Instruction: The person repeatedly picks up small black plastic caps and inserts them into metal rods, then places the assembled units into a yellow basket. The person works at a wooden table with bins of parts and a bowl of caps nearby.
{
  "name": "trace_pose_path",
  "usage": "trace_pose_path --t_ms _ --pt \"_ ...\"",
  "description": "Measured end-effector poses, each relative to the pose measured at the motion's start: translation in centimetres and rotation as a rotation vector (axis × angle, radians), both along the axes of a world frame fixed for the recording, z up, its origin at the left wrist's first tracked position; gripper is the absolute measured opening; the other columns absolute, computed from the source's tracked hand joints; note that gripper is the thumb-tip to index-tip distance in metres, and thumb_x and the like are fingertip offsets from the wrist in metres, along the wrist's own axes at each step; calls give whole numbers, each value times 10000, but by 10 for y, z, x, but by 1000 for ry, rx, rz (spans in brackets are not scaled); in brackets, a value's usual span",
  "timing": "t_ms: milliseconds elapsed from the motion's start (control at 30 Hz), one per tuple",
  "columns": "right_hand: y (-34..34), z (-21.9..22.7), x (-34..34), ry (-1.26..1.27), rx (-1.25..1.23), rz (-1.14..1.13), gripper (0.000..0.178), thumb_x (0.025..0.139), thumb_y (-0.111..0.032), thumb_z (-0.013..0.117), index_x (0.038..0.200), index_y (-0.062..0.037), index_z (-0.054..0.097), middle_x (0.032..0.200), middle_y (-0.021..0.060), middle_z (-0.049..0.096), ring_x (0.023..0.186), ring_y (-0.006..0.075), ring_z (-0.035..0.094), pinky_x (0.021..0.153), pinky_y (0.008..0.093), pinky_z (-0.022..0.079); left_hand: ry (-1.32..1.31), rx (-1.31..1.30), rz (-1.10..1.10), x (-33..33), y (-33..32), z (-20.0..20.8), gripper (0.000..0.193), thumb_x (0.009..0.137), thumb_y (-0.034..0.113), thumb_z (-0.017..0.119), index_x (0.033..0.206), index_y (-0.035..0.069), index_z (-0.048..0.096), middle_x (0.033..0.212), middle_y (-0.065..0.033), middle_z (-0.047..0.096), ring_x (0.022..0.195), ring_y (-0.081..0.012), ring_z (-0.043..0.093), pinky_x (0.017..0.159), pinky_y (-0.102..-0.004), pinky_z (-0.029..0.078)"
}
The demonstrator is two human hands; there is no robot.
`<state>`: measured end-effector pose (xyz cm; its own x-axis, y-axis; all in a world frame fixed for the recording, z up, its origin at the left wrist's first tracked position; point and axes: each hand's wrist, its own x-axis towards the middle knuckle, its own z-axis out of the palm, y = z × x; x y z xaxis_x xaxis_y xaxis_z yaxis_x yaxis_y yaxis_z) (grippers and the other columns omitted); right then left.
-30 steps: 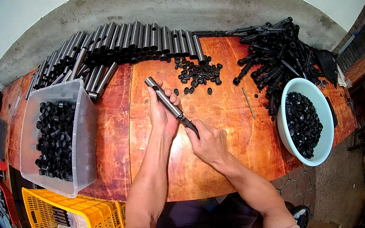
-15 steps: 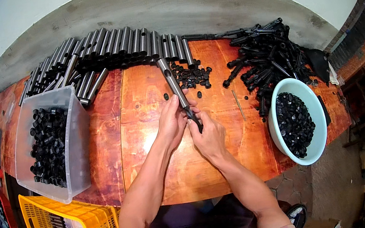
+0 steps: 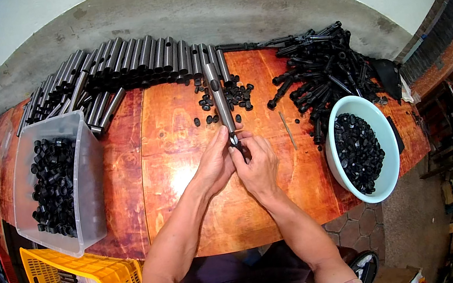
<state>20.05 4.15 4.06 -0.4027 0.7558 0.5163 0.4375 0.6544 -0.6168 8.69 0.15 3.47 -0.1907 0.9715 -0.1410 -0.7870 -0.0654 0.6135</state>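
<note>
A grey metal tube [image 3: 220,98] with an oval hole near its far end points away from me over the middle of the table. My left hand [image 3: 214,159] is closed around the tube's near end. At that same end, my right hand [image 3: 259,163] grips a black rod-like part [image 3: 234,140] in line with the tube. Fingers hide most of this part, so I cannot tell how deep it sits in the tube. Just beyond my hands lie small black caps [image 3: 240,95], loose on the wood.
Grey tubes [image 3: 137,55] are stacked along the wall. A heap of black rod-like parts [image 3: 326,65] lies far right, behind a pale blue bowl [image 3: 330,152] of small black pieces. On the left stand a clear bin [image 3: 88,185] of black caps and a yellow crate [image 3: 115,275]. A thin rod [image 3: 288,131] lies right of my hands.
The tube has swung to point more straight away from me, its far end shifting right. Both hands keep their hold. The whole view has shifted slightly.
</note>
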Motion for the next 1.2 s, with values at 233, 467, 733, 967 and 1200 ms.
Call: trace_pose_path --t_ms 233,467,733,967,1200 --pt "-3 12 6 -174 179 -69 171 811 -218 749 859 -74 670 878 80 561 903 259 532 825 404 354 5 5 -72 5 -1 -5 435 1099 449 344 1311 115 523 1113 -83 620 1079 -184 609 957 -393 535" --pt "17 7 19 139 -167 123 224 898 -249 687 904 -31 634 898 84 572 858 244 548 781 391 416 -161 91 -177 0 -3 -12 426 1104 432 332 1266 90 528 1034 -98 629 708 -167 574 670 -325 508" --pt "55 16 35 796 -992 390 413 1034 -313 552 1297 4 559 1049 98 687 863 140 637 708 258 502 -45 -99 -488 20 -10 4 439 1100 438 362 1278 76 536 875 -87 621 582 -147 499 544 -275 429" --pt "57 4 31 749 -1063 391 394 1015 -350 607 1219 -14 582 949 90 681 794 148 666 658 250 542 -90 -104 -434 19 -12 5 363 1090 316 393 1241 34 564 839 -60 600 586 -133 525 536 -280 442" --pt "60 -3 28 752 -1059 387 394 1023 -344 598 1224 -7 570 943 91 673 774 136 652 596 224 511 -22 -121 -369 19 -12 7 316 1067 240 422 1182 -7 582 844 -56 602 597 -118 560 529 -265 465"
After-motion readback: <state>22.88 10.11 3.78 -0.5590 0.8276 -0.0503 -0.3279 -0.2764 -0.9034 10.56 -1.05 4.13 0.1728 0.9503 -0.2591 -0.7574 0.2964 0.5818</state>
